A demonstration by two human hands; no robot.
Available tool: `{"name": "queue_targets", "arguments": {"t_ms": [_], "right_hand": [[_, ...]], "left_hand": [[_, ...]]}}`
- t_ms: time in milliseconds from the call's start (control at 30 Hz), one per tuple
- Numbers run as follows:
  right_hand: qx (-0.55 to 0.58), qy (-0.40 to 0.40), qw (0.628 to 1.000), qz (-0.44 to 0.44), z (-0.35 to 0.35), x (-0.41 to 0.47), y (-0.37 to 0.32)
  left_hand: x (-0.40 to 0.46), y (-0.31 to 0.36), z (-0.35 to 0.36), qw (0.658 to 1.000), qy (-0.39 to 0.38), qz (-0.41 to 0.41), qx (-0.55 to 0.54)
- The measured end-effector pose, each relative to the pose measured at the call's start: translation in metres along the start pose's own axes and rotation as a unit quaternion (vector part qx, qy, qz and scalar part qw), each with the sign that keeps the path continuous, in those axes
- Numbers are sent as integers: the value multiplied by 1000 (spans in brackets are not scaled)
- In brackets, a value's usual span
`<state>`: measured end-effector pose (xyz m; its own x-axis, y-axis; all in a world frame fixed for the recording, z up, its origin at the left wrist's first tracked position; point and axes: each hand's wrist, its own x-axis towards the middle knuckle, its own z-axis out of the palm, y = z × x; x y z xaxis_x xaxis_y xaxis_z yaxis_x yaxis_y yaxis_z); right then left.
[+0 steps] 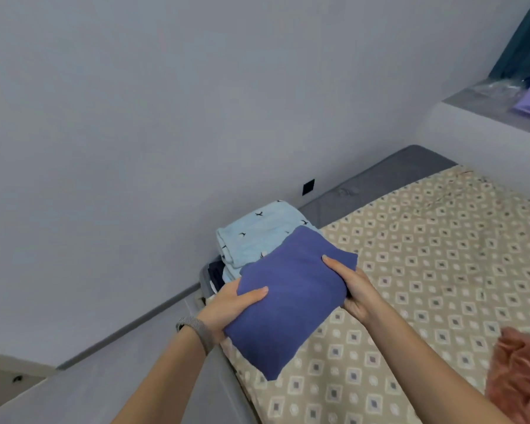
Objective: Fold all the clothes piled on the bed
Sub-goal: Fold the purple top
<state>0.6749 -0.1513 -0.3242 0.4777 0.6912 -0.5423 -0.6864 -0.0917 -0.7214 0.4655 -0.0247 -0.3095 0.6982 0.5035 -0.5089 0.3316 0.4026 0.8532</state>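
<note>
The blue garment (288,298) is already folded into a thick, neat packet, and it sits between both hands at the near edge of the bed (426,240), partly lifted over the corner. The left hand (230,304) grips its left side with the thumb lying across the top and the fingers hidden under the cloth; the right hand (354,289) holds the opposite side the same way — thumb on top, fingers tucked beneath. Just behind it, touching or nearly so, lies a stack of folded clothes (251,243): a light blue piece with small dark bird prints on top and something dark below it, close to the wall. So at least these pieces look done, and the blue one seems ready to go onto that stack. What is left is harder to judge — a pink fuzzy item (520,368) lies unfolded at the right edge of the patterned bedspread, well apart from the stack, and it may still need folding. Whether more clothes wait outside the view cannot be told.
</note>
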Motion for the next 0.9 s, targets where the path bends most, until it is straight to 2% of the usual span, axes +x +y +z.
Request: {"name": "queue_targets", "arguments": {"t_ms": [167,367,467,567,633,700,767,833,900], "right_hand": [[5,-2,1000,5,39,75,-30],[35,32,999,-15,75,171,-51],[51,70,996,-25,73,225,-47],[40,116,992,-10,59,277,-27],[13,155,988,17,47,302,-7],[-20,200,979,45,34,318,11],[-84,246,964,57,28,325,17],[-231,292,928,27,28,324,13],[-423,318,845,-72,34,317,5]], "left_hand": [[71,45,-46,999,27,7,17],[172,101,-92,999,3,3,50],[234,109,-106,997,-14,-25,77],[293,88,-116,989,10,-56,134],[321,59,-124,961,45,-76,262],[334,30,-130,911,80,-104,390],[338,14,-134,882,91,-117,448],[334,10,-134,858,116,-55,497],[329,10,-127,811,122,77,568]]}}
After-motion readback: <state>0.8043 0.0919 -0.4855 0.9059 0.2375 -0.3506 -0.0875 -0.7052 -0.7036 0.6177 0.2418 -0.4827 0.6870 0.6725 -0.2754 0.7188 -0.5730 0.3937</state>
